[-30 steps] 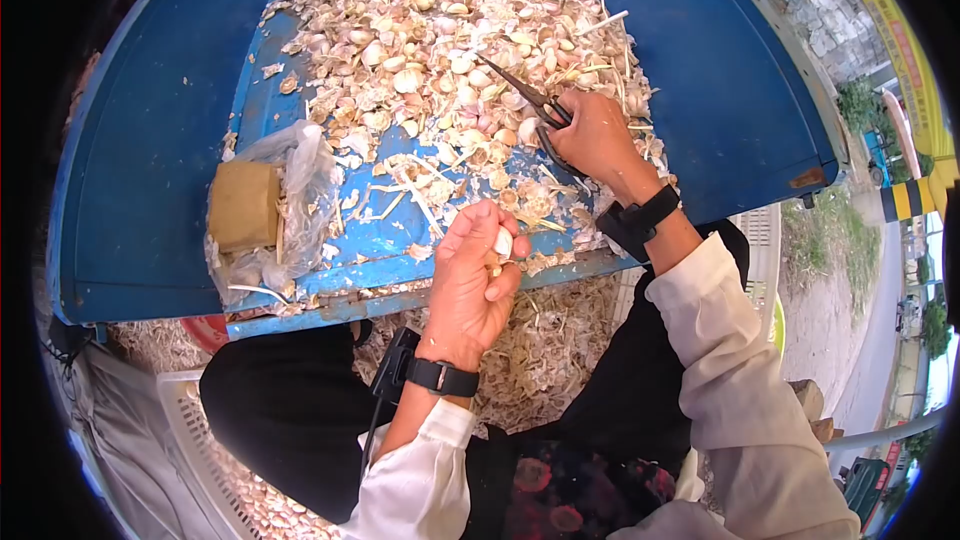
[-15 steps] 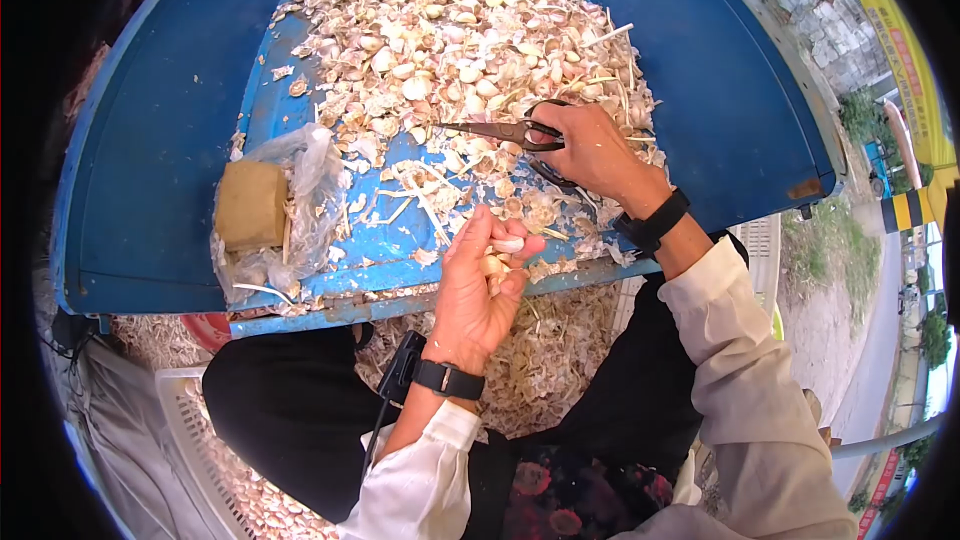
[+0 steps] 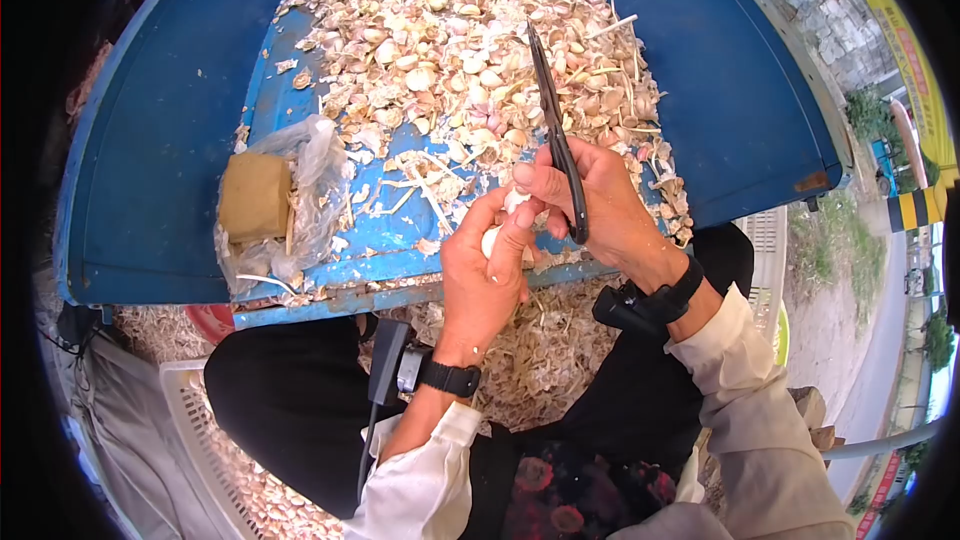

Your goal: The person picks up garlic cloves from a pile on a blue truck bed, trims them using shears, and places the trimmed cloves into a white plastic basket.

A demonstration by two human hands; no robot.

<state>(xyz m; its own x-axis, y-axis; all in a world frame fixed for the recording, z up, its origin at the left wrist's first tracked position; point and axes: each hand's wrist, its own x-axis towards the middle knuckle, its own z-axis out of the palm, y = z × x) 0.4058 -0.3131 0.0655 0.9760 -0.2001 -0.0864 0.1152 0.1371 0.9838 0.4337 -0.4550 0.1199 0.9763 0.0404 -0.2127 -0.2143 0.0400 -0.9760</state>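
My left hand [image 3: 484,265] is closed around garlic cloves [image 3: 490,242], in front of the blue tray's near edge. Close against it, my right hand [image 3: 603,202] keeps a pair of scissors [image 3: 552,105] in its grip, blades pointing away from me and up over the pile. The right thumb and fingertips meet the left fingertips at a whitish piece of garlic [image 3: 516,200]. How far the scissor blades are apart is hard to see, as they appear nearly edge-on. Beyond the hands lies a heap of garlic cloves and skins [image 3: 450,50].
A tan block [image 3: 254,197] rests on a clear plastic bag [image 3: 318,175] at the left of the blue metal tray [image 3: 160,140]. Below the tray's edge is a pile of garlic skins [image 3: 545,355]. A white crate [image 3: 190,410] with cloves stands at lower left.
My right hand has come down and left to meet the left hand. The scissors have swung from pointing left to pointing away. My left hand has turned slightly.
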